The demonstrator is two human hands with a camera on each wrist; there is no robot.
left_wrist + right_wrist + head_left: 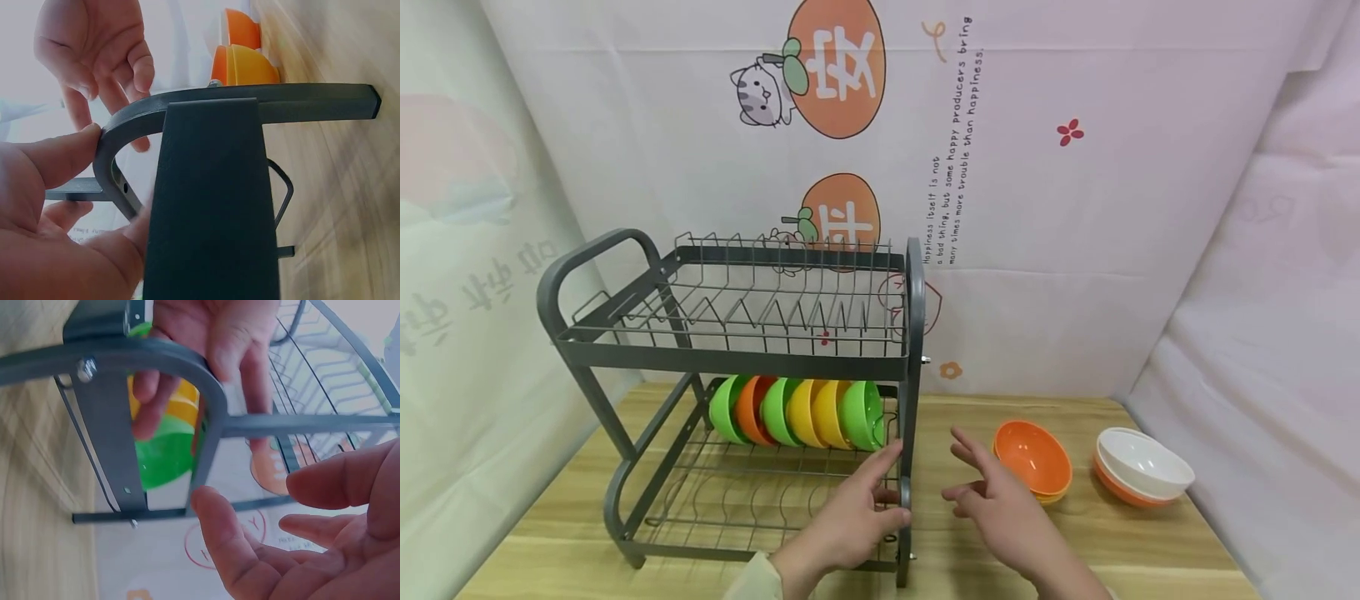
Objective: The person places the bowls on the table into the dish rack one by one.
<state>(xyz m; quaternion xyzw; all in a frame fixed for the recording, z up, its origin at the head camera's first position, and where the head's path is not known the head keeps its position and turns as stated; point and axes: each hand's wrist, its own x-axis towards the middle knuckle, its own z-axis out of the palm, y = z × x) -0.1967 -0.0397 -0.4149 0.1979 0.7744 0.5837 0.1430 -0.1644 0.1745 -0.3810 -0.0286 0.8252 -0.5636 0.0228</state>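
At the rack's (737,361) edge, left hand (847,518) spread, thumb (72,153) touching it, right hand (1000,510) spread, empty, gap between.

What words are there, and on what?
"安": top orange fruit, back cloth
"平": lower orange fruit
"Happiness itself is not a bad thing, but some happy producers bring many times more trouble than happiness.": back cloth
Red ring, left cloth, right cloth: too faint or blurred to read.

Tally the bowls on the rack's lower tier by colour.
Green bowls: 3
Yellow bowls: 2
Orange bowl: 1
Total: 6
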